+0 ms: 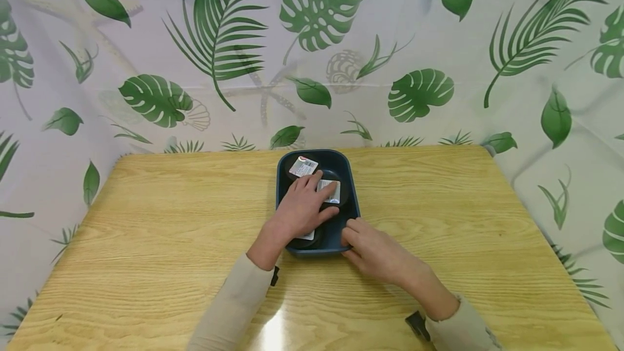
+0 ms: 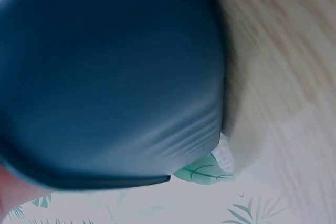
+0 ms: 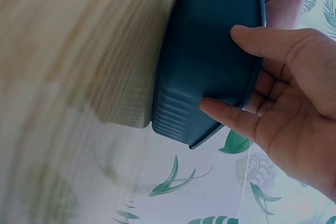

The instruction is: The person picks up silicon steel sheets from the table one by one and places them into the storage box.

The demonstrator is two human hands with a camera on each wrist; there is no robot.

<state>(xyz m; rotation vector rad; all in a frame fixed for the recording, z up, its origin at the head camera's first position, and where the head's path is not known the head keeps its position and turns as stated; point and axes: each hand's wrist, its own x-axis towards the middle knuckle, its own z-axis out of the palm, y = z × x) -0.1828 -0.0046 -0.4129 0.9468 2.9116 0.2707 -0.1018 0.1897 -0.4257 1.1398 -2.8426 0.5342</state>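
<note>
A dark blue plastic bin (image 1: 336, 236) stands on the table and holds black round objects with silvery-white labels. One round object (image 1: 291, 162) lies at its far left, and another (image 1: 344, 193) at its middle right. A third (image 1: 297, 243) lies at the near left, partly under the left wrist. My left hand (image 1: 299, 205) reaches over the left rim, its fingers spread on the middle object; their undersides are hidden. At the near right corner, my right hand (image 1: 372, 248) grips the bin's rim, with thumb and one finger against the outer wall in the right wrist view.
The wood-grain table (image 1: 170, 221) extends to both sides of the bin. Behind it hangs a white cloth (image 1: 370, 15) printed with green leaves. Dark straps (image 1: 417, 325) show at the sleeves.
</note>
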